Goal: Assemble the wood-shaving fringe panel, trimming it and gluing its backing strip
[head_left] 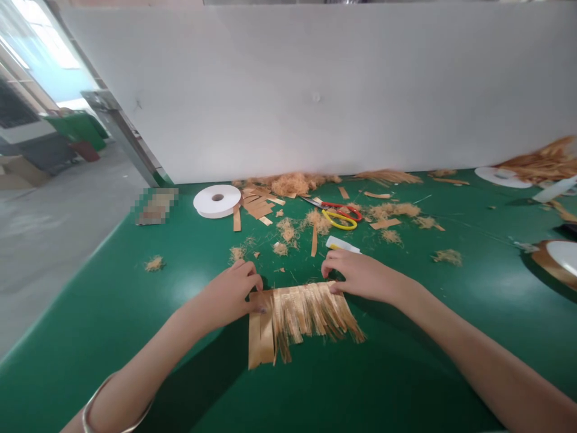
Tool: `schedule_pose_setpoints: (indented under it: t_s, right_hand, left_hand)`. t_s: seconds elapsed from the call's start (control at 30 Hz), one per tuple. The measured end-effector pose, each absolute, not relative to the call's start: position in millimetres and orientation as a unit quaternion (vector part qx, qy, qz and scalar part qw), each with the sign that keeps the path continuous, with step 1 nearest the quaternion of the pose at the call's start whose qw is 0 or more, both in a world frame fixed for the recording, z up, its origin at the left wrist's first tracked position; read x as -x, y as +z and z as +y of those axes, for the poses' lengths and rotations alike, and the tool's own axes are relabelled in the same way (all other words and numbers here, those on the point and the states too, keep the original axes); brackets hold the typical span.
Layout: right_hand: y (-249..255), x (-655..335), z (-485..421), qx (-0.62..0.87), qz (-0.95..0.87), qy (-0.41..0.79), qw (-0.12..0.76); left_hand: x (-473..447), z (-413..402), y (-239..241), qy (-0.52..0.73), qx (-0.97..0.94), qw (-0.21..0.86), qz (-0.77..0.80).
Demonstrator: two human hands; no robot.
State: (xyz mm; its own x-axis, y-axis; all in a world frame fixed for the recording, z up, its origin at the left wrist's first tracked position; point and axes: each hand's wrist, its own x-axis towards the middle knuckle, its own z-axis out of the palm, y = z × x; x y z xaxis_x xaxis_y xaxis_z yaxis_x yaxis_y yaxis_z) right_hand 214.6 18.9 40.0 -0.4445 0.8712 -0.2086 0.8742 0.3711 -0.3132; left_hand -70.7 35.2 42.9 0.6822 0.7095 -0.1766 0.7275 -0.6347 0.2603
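Note:
A row of gold ribbon strips with frayed ends (300,316) lies on the green table (135,313) in front of me. My left hand (234,291) pinches the left top end of the row, fingers curled. My right hand (356,273) presses down on the right top end with bent fingers. A small white and yellow object (342,245) lies just beyond my right hand. Red and yellow scissors (338,215) rest further back.
A white tape roll (217,200) sits at the back left beside cut gold strips (255,207). Frayed fibre tufts (293,183) litter the table along a white wall. More rolls (559,255) and gold fringe (541,162) are at the right.

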Motion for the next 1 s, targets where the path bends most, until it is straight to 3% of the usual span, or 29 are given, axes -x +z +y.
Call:
schedule_pose_setpoints:
  t_s: [0.3,0.43,0.7,1.0]
  right_hand:
    - [34,-177,8,-0.422,0.886,-0.162,-0.101]
    - [22,-158,4,-0.402,0.900,-0.137,-0.100]
    - [20,-168,-27,-0.316,0.922,-0.198,-0.102]
    - [17,-180,-10,-0.386,0.906,-0.080,-0.152]
  left_hand:
    - [61,30,34,0.036,-0.941,0.119,0.315]
    - [58,31,25,0.049,-0.948,0.104,0.297]
    - [65,32,21,0.026,-0.953,0.080,0.290]
    - [65,26,26,0.037,-0.965,0.052,0.254]
